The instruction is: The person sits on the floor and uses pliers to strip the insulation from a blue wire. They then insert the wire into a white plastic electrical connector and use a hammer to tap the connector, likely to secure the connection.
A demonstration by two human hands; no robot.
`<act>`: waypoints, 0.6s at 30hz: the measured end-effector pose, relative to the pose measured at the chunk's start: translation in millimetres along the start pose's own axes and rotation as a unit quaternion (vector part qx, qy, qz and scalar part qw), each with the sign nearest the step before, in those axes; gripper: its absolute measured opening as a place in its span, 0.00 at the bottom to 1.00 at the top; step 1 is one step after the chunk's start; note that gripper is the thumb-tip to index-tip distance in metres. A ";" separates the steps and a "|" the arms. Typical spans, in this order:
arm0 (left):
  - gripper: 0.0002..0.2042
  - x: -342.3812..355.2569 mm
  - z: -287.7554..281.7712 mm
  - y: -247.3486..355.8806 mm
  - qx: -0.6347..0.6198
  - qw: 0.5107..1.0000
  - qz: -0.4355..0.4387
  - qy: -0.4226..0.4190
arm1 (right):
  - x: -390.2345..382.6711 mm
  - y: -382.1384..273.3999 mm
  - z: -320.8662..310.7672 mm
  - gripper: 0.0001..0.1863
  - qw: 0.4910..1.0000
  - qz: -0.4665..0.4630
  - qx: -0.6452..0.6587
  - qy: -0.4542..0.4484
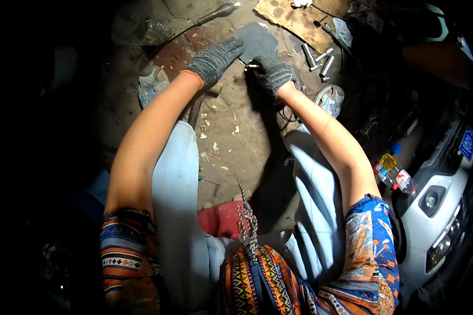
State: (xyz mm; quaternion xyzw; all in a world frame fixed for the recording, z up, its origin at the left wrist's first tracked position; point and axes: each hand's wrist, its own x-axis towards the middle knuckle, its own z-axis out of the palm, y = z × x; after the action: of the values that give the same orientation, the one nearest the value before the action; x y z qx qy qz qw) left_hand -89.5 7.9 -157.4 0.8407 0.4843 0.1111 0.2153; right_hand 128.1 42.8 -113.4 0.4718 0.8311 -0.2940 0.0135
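A flat dark grey rounded sheet [257, 41] lies on the dirty floor ahead of me. My left hand [213, 62], in a grey knit glove with an orange cuff, has its fingers stretched out, their tips at the sheet's left edge. Just below the sheet, my right hand [273, 73] wears a similar glove and has its fingers curled in. A small pale tip [252, 65] pokes out at its left side; what it belongs to is hidden by the glove. Beside the right hand lie several shiny metal bolt-like pieces [309, 56].
Brown cardboard [294, 23] lies at the far side, and a long dark-handled tool [218, 13] at the far left. Plastic bottles [394, 173] stand near a white car bumper [423, 215] on the right. A thin screwdriver [209, 181] and paper scraps lie between my legs.
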 end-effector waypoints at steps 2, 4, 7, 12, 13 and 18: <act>0.22 -0.6 -4.8 5.7 -0.006 1.000 -0.014 0.000 | -12.6 -21.8 -23.3 0.18 0.982 0.088 0.161 0.040; 0.19 2.8 -15.3 19.0 -0.082 0.995 -0.054 0.028 | -26.3 -10.7 -40.3 0.15 0.894 0.145 0.423 -0.045; 0.14 12.6 -43.0 40.8 -0.097 0.992 -0.046 0.064 | -60.3 -19.3 -71.7 0.10 0.669 0.221 0.697 -0.136; 0.10 9.4 -108.6 98.6 -0.429 0.890 -0.152 0.026 | -89.2 -28.7 -91.8 0.10 0.635 0.121 0.741 -0.182; 0.10 7.2 -125.0 112.3 -0.472 0.869 -0.145 0.034 | -88.4 -34.1 -100.5 0.11 0.630 0.151 0.737 -0.192; 0.09 3.1 -155.1 142.0 -0.554 0.814 -0.171 0.024 | -91.9 -46.6 -122.8 0.17 0.624 0.228 0.722 -0.193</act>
State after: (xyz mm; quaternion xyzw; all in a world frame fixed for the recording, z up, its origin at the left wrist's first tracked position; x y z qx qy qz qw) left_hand -40.4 -12.2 46.0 0.4794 0.4819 0.3422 0.6488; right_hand 173.4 15.2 37.9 0.4370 0.1964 -0.8715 -0.1049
